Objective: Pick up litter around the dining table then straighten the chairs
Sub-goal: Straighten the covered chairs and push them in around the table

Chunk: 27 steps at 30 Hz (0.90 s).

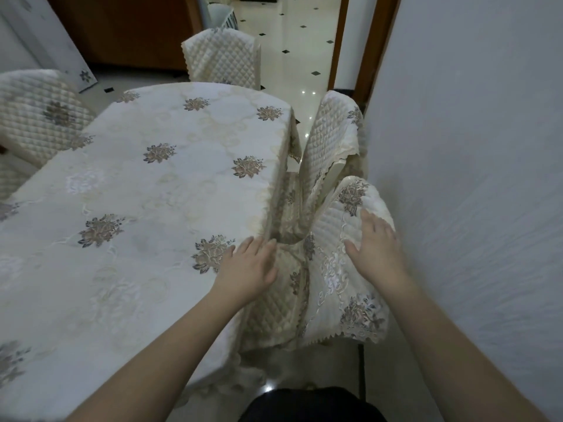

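The dining table (146, 190) is covered by a cream cloth with embroidered flowers. A chair in a quilted cream cover (341, 269) stands at the table's right side, close to me. My right hand (376, 245) lies flat with spread fingers on the top of this chair's back. My left hand (248, 266) hovers with fingers apart over the table's right edge, beside the chair's seat. Neither hand holds anything. No litter shows in this view.
A second covered chair (332, 141) stands behind the near one, squeezed between table and white wall (472, 178). Another chair (222, 59) is at the table's far end and one (36, 114) at its left. Glossy tiled floor (298, 56) runs past a doorway.
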### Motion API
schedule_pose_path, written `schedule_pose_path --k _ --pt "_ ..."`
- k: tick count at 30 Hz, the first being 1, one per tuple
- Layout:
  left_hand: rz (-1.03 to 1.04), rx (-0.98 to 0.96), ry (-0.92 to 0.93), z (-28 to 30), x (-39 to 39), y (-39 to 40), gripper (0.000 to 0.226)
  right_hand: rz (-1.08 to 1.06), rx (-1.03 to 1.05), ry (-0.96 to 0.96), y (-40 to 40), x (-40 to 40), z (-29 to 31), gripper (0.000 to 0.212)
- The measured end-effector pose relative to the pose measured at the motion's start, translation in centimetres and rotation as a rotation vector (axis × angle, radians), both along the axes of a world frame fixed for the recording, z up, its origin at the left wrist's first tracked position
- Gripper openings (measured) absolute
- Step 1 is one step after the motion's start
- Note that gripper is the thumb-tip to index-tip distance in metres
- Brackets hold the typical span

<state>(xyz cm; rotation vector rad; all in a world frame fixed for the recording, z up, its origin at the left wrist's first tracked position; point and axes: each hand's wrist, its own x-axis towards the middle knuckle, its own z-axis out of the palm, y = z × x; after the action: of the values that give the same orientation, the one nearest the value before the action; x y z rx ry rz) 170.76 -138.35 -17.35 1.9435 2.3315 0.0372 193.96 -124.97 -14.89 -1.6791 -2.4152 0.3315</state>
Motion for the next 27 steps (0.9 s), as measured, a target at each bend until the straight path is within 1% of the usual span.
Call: schedule_pose_path --k 3,4,7,10,13,20,24,27 --pt "0.109 0.014 0.015 1.1 -1.8 -1.4 0.071 0.212 0.14 0.079 -0.8 -2.1 1.0 0.062" --pt "0.153 0.018 0.018 1.2 -2.5 -2.3 0.071 0.27 0.159 0.097 -1.0 -2.8 1.2 0.06" --pt "0.294 0.034 0.049 2.3 -5.0 -6.2 0.065 0.411 0.158 0.125 -1.9 -5.6 1.7 0.055" --pt "0.466 0.014 0.06 3.6 -7.0 -12.0 0.068 0.545 0.132 0.153 -3.6 -9.2 2.0 0.053" --pt "0.642 0.025 0.058 4.4 -8.2 -18.2 0.066 0.7 0.122 0.175 -6.5 -13.2 2.2 0.055" --pt "0.957 0.077 0.042 5.4 -7.5 -32.0 0.072 0.989 0.09 0.165 -17.1 -21.0 2.7 0.058" --pt "1.059 0.109 0.027 5.4 -7.4 -39.5 0.074 1.11 0.138 0.151 -24.0 -24.4 3.3 0.055" --pt "1.127 0.119 0.021 5.5 -7.8 -46.1 0.075 1.183 0.136 0.172 -31.1 -27.5 3.3 0.058"
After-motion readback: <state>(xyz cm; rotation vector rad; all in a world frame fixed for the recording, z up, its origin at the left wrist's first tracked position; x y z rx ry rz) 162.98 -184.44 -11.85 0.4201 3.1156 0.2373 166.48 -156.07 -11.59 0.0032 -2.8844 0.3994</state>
